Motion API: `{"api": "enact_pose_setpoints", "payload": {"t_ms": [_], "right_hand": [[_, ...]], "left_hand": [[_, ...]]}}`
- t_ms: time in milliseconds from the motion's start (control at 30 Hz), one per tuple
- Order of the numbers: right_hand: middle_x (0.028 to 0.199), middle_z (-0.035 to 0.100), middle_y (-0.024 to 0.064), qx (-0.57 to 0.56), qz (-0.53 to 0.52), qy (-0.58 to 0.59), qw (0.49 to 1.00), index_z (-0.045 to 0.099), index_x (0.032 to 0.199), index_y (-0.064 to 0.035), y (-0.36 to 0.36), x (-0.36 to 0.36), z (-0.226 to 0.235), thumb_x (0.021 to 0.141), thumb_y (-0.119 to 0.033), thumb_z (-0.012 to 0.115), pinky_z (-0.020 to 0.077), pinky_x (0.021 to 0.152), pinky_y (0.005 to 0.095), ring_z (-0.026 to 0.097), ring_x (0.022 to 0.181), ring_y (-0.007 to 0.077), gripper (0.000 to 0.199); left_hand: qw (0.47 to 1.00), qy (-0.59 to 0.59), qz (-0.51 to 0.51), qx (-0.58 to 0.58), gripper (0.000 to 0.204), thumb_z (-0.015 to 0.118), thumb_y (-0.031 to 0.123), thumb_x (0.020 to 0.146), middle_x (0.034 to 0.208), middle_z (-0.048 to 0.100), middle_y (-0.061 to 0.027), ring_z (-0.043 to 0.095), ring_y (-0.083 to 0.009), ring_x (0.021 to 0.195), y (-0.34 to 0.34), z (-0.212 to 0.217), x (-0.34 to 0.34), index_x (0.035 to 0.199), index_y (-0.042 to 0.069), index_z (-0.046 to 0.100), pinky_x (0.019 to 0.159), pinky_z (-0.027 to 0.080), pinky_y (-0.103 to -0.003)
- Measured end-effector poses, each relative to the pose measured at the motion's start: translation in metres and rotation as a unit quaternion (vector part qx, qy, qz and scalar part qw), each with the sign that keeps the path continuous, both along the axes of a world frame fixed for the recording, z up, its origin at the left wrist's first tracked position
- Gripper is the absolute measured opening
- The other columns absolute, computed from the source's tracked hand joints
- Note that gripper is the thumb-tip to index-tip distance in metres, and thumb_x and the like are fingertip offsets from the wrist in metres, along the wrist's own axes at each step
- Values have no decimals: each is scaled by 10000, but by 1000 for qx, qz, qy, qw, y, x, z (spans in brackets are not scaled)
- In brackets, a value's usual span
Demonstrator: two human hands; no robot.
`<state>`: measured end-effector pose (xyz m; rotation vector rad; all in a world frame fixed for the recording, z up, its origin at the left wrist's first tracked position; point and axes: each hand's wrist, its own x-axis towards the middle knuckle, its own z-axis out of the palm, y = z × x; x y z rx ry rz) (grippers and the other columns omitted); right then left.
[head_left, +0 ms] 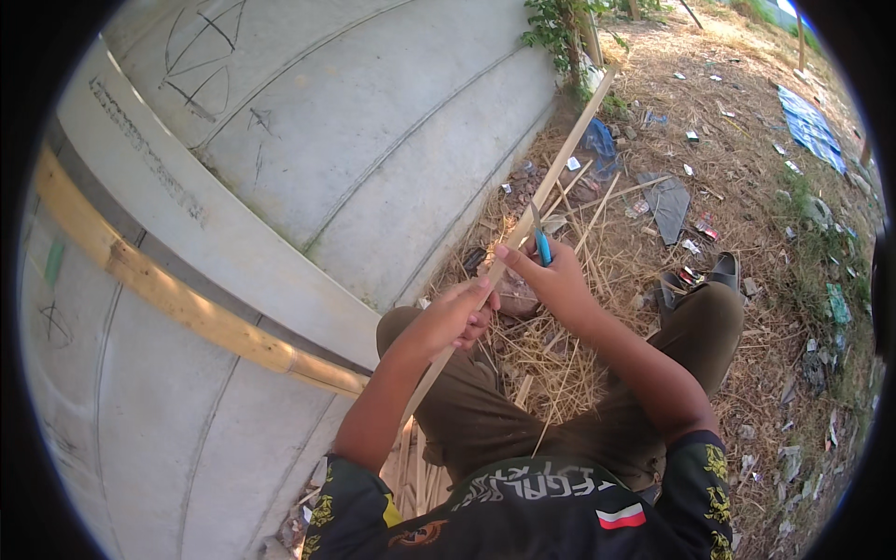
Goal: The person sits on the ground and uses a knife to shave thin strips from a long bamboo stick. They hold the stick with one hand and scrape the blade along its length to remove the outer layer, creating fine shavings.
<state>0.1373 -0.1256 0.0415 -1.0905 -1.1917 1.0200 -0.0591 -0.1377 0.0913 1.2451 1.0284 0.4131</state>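
Note:
A long pale strip point(562, 161) of wood or split bamboo slants from beside my body up toward the far right. My left hand point(455, 317) is closed around its middle, with the fingers curled under it. Just beyond, my right hand point(551, 280) grips a knife point(542, 246) with a light blue handle. The dark, narrow blade points away from me and lies against or very near the strip's edge; exact contact cannot be made out. My right thumb reaches onto the strip. Below both hands, thin shavings point(565, 378) are heaped between my bent legs.
Concrete panels point(373, 121) stand close on my left, with a bamboo pole point(215, 317) along them. Loose thin strips point(597, 210), blue plastic point(600, 147) and a grey scrap point(667, 207) lie ahead. Sandals point(725, 271) are by my right knee; a blue sheet point(809, 128) lies farther off.

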Motion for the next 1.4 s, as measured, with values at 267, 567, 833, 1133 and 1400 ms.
{"api": "enact_pose_setpoints", "payload": {"t_ms": [267,567,833,1133,1400], "right_hand": [[704,627,12,28,238,28,970,599,782,-31,-33,-28,12,861,-307,810,436,581,233,568,648,75,356],[800,714,79,9,321,158,934,657,904,7,-24,-28,0,919,-210,745,547,697,254,697,748,125,236],[661,587,-26,73,181,12,981,705,914,-39,-15,-21,-2,915,-234,743,381,546,243,478,583,43,198],[642,585,-55,19,187,73,979,688,910,-31,-12,-3,11,894,-220,753,345,498,224,472,558,17,200],[673,606,-49,44,160,56,984,692,898,-37,-17,-6,10,878,-272,772,364,518,224,477,578,17,250]], "left_hand": [[992,-48,106,51,423,418,475,1060,698,478,32,364,-37,489,7,-15,5,997,86,571,397,276,-191],[992,-90,82,20,448,458,502,1039,651,468,33,376,-43,475,11,-8,5,878,93,539,374,275,-197],[984,-30,140,106,375,440,435,1063,645,399,40,322,-24,490,19,19,-8,903,102,503,417,257,-190],[863,50,172,473,235,471,294,1059,728,446,36,408,-39,628,31,163,-29,1035,75,554,562,360,-198],[736,208,214,607,233,574,217,985,746,558,22,493,-80,657,102,201,-70,1000,22,701,633,419,-258]]}}
